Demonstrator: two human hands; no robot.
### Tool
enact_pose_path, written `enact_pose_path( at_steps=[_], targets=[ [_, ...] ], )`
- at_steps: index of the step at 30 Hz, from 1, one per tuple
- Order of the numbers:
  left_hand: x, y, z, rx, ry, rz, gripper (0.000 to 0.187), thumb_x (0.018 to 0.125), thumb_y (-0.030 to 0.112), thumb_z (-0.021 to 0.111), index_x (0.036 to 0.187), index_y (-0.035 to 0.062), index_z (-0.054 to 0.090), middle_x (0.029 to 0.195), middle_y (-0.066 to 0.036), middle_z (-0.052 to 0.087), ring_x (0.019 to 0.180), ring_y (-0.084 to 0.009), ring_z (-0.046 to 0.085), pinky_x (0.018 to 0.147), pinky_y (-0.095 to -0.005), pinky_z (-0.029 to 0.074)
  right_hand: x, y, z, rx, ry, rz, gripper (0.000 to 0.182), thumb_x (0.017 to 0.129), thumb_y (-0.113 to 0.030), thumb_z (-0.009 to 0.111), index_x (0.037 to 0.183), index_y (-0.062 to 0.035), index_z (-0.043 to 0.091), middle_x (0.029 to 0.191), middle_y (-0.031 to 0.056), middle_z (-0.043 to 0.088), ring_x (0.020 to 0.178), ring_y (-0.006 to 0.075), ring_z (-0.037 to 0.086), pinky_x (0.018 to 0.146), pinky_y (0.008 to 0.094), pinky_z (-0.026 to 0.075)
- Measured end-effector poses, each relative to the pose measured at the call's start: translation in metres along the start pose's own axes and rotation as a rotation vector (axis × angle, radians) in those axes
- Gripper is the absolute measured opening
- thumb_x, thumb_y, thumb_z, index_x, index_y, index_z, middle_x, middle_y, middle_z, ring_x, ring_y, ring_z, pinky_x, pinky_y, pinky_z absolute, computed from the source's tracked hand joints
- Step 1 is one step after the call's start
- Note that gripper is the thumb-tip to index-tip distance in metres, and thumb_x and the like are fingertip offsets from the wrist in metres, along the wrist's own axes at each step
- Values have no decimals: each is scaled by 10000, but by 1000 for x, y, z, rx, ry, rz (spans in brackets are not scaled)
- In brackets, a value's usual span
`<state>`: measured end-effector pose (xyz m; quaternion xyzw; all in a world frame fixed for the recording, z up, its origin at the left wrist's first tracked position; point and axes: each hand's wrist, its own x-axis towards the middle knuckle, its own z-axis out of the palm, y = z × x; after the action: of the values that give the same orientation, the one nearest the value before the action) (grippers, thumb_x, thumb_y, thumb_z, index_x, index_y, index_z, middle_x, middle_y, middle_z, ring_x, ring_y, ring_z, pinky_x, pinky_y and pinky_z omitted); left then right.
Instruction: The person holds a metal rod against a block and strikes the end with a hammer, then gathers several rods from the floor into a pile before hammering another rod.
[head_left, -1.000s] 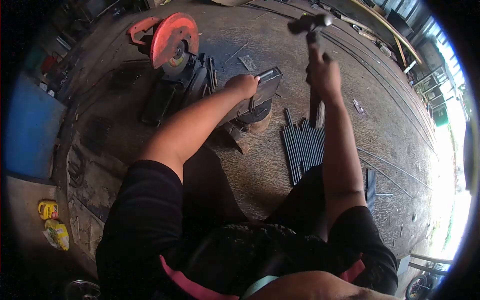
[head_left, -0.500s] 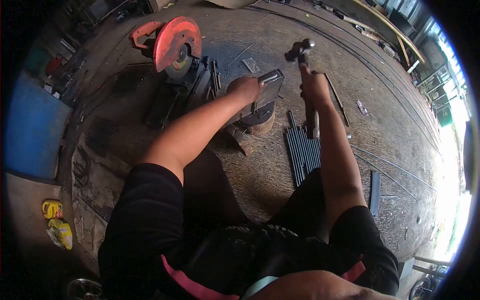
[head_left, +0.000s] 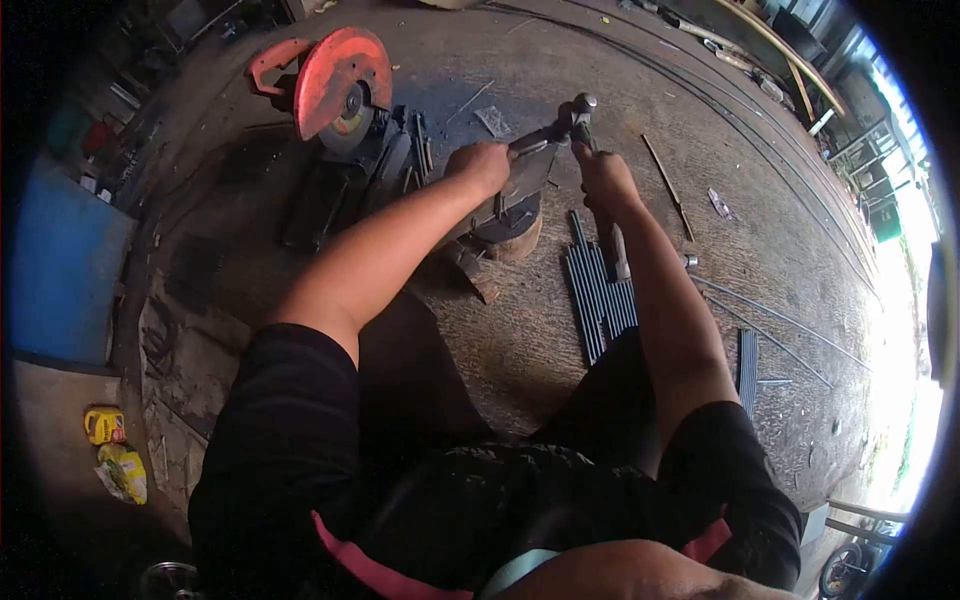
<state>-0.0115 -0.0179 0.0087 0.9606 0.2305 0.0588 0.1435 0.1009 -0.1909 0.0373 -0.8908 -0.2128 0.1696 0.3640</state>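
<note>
My right hand [head_left: 606, 182] is closed round the handle of a hammer [head_left: 584, 106], whose handle end shows below my fist. The hammer's head is at the far end of a dark steel block [head_left: 528, 176]; whether it touches cannot be made out. My left hand [head_left: 482, 168] is closed at the near end of a short metal bar [head_left: 532, 143] that lies along the top of the block. My fingers hide part of the bar. Beneath the block is a round wooden stump [head_left: 514, 238].
An orange cut-off saw [head_left: 345, 85] stands left of the block. Cut metal rods [head_left: 598, 290] lie side by side near my right knee, with a smaller bundle [head_left: 748, 370] farther right. Long thin rods [head_left: 790, 325] cross the ground. Yellow containers [head_left: 104, 425] are at far left.
My right hand has brought the hammer down and left, from raised beside the block to the block's far end. My left hand stays on the metal bar; the view has shifted slightly.
</note>
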Motion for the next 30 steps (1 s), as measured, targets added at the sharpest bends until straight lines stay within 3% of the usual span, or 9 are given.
enact_pose_path(
  at_steps=[2,11,12,15,16,17,24,26,30],
  targets=[
    [-1,-3,2,13,-10,-15,401,963,372,375,1007,64,628,993,-193,647,930,-384,615,818,-498,467,0,-2,-11,111,-7,38,601,901,-529,483,789,50,598,645,113,596,519,212,599,528,358,492],
    [1,-11,8,75,67,50,363,958,364,413,948,63,615,886,-173,661,850,-369,640,722,-490,496,-34,-55,-69,570,335,-353,549,902,-475,540,820,66,584,606,114,589,487,179,590,463,325,484],
    [2,-11,10,76,75,46,359,948,369,429,957,70,628,891,-164,666,857,-360,646,730,-484,501,-31,-51,-60,497,286,-254,422,932,-414,523,875,3,546,609,53,543,510,134,540,472,298,449],
    [6,-10,13,52,36,31,358,956,362,405,1002,82,623,928,-192,657,873,-394,628,753,-502,482,19,10,-1,-368,114,-287,553,910,-468,503,849,75,591,673,147,615,594,290,636,589,366,525],
    [6,-7,16,58,41,40,358,956,362,405,1002,82,623,928,-192,657,873,-394,628,753,-502,482,1,1,3,-69,-46,26,612,894,-520,492,860,81,604,688,153,625,593,278,638,591,367,527],
    [8,-6,16,77,25,32,359,954,364,406,1016,87,626,941,-192,656,884,-398,625,759,-502,480,9,10,6,18,-19,64,619,885,-535,500,827,74,596,662,147,609,561,263,623,572,376,516],
    [9,-13,16,67,59,52,353,942,372,439,942,63,609,884,-184,656,861,-387,630,737,-503,483,-20,-41,-56,345,243,-242,503,915,-467,533,850,29,580,614,60,552,506,134,539,475,294,453],
    [8,-16,17,38,90,55,349,940,372,448,927,61,604,864,-179,656,844,-382,633,727,-503,485,-27,-54,-68,537,342,-378,482,901,-438,568,826,38,572,587,78,571,495,153,576,465,304,466],
    [9,-18,16,85,86,51,331,936,363,461,923,66,607,846,-172,658,820,-379,637,712,-504,489,-23,-44,-41,592,331,-314,469,906,-423,557,812,36,574,574,81,563,488,159,575,469,312,475]
  ],
)
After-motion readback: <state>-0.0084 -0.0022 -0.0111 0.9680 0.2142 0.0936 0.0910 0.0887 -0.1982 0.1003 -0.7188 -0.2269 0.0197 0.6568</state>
